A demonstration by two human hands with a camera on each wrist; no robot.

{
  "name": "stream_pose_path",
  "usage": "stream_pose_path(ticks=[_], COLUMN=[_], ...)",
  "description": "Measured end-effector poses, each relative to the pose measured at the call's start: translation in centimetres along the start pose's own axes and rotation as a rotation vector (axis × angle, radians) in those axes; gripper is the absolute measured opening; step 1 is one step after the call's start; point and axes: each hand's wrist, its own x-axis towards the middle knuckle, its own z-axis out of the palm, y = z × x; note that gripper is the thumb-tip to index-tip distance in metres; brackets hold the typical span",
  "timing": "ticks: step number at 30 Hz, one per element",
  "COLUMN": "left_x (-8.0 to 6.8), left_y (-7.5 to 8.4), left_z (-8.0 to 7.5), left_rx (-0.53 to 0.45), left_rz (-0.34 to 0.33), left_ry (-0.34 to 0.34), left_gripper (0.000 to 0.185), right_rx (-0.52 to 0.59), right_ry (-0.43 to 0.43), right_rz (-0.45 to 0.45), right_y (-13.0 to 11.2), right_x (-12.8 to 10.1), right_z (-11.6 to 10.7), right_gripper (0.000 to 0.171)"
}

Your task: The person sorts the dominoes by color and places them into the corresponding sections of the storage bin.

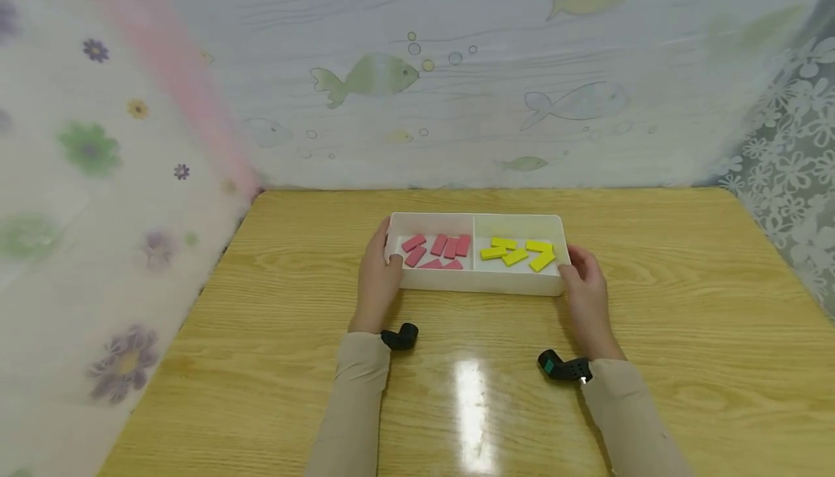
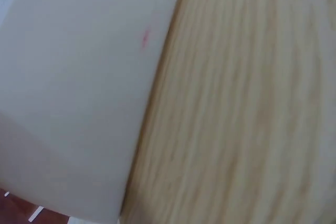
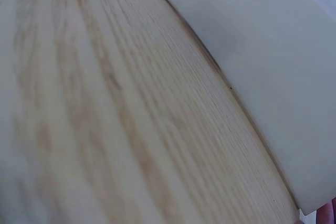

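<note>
A white two-part box (image 1: 481, 283) stands on the wooden table, a single divider splitting it. Several pink blocks (image 1: 451, 248) lie loose in its left compartment. The right compartment holds several yellow blocks (image 1: 516, 256). My left hand (image 1: 378, 280) grips the left end, its thumb at the near corner and its fingers along the outer side. At the opposite end, my right hand (image 1: 587, 301) holds the box in the same way. Both wrist views show the box's outer front wall close up against the table; the left one has a small pink mark (image 2: 146, 38).
The wooden table (image 1: 274, 375) reaches back to a curtain (image 1: 470, 129) printed with fish. A flowered cloth (image 1: 124, 245) hangs along the left side, and lacy white-flowered fabric (image 1: 792, 165) at the right. Dark wrist cameras (image 1: 399, 337) sit on both wrists.
</note>
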Motion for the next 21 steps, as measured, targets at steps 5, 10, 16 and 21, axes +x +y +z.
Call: stream_pose_path(ticks=[5,10,16,21], left_x=[0.6,1.0,0.4,-0.1], left_y=[-0.4,-0.3,0.0,0.8], left_z=[-0.9,-1.7,-2.3,-2.9], left_rx=[-0.019,0.021,0.050,0.051], left_rz=[-0.073,-0.080,-0.116,-0.135], left_ry=[-0.098,-0.243,-0.415,-0.439], left_gripper=[0.059,0.063,0.068,0.059], right_rx=[0.033,0.054,0.061,0.079], right_ry=[0.002,-0.046,-0.149,-0.186], right_rz=[-0.006,-0.017,-0.006,0.001], right_y=[-0.3,-0.4,0.2,0.3], right_x=[0.1,0.1,-0.2,-0.5], right_z=[0.0,-0.7,-1.8,-2.8], right_gripper=[0.042,0.046,0.052,0.050])
